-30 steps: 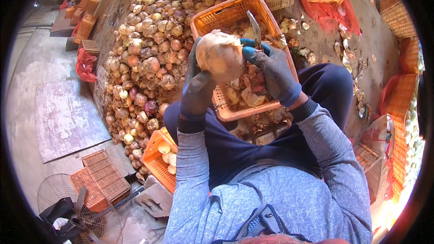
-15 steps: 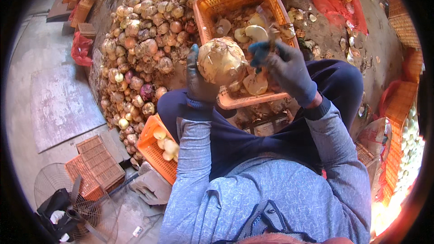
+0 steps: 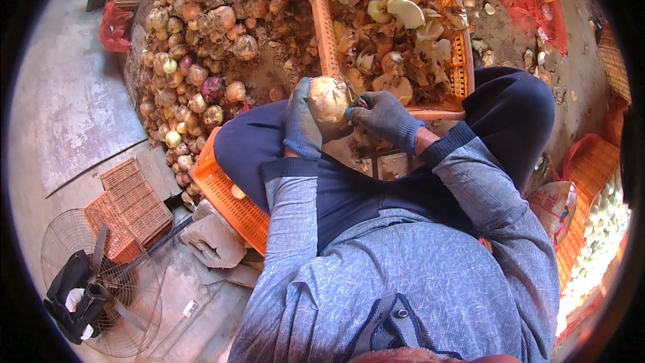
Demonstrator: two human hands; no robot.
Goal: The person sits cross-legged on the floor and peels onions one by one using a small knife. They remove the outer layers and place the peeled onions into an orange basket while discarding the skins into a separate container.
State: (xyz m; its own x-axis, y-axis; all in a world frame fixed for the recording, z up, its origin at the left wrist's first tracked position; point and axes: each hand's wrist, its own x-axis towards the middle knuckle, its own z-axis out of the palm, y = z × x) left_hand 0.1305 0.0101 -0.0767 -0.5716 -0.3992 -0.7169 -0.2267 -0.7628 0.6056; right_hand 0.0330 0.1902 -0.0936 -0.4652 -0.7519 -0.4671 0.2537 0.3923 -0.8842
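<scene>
1. Left hand (image 3: 302, 122), gloved, cups a large onion (image 3: 328, 105) over the lap, near the orange crate (image 3: 443, 115).
2. Right hand (image 3: 388, 119) curls at the onion's side; cannot tell what it pinches.

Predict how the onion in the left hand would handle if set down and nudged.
The onion would probably roll, being nearly round. It's likely firm, not floppy: it looks undented in the cupped left hand. Its outer skin may flake or slip, since papery scraps fill the crate ahead.
</scene>
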